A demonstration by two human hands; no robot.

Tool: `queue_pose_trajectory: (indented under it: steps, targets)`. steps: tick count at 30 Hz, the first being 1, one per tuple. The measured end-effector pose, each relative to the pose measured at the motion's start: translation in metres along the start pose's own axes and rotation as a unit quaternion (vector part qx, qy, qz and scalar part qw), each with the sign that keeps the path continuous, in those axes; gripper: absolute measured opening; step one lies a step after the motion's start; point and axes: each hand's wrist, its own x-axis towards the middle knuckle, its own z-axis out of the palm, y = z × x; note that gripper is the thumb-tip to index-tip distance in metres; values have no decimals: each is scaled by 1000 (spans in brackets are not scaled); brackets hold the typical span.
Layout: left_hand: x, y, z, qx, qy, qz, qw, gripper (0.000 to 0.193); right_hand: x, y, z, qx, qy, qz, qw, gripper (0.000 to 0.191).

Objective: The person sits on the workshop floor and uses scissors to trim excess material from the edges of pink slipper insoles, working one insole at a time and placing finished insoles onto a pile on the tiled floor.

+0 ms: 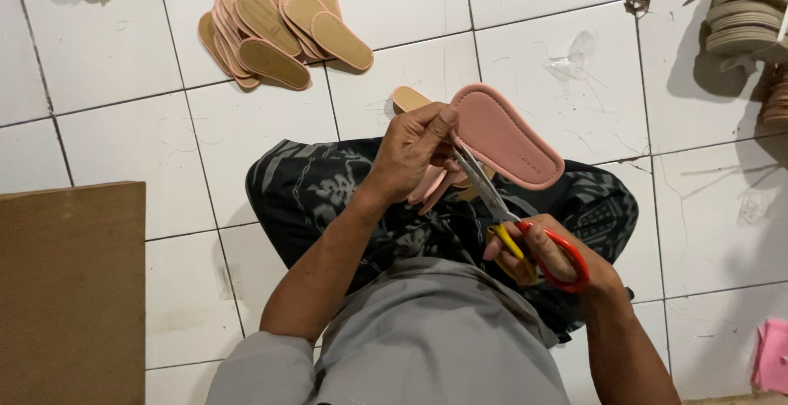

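Over the white tiled floor [107, 68], above the lap, the left hand [410, 155] pinches a pink insole [505, 136] steady; the right hand [558, 257], wrapped through red-and-yellow scissors [513, 220], should probably take short snips along the edge.

Brown cardboard box [72, 290], lower left

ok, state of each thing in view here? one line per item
left hand: gripping the pink insole, thumb on its edge
pink insole: held up over the lap, tilted
right hand: fingers through the scissor handles
scissors: blades at the insole's lower edge; open or closed unclear
pile of tan insoles: loose, fanned on the tile floor
stacked soles: piled at the top right
cardboard box: on the floor, left
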Motion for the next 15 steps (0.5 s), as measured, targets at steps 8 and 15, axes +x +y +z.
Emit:
queue_pose_trajectory:
  steps: [8,15]
  targets:
    - [-2,4,2,-3,-19,-26,999,40,6,22,-8,118,-31,-17,992,89]
    - [-2,5,-8,-37,-17,-10,999,39,-2,-8,-4,-130,251,-137,950,63]
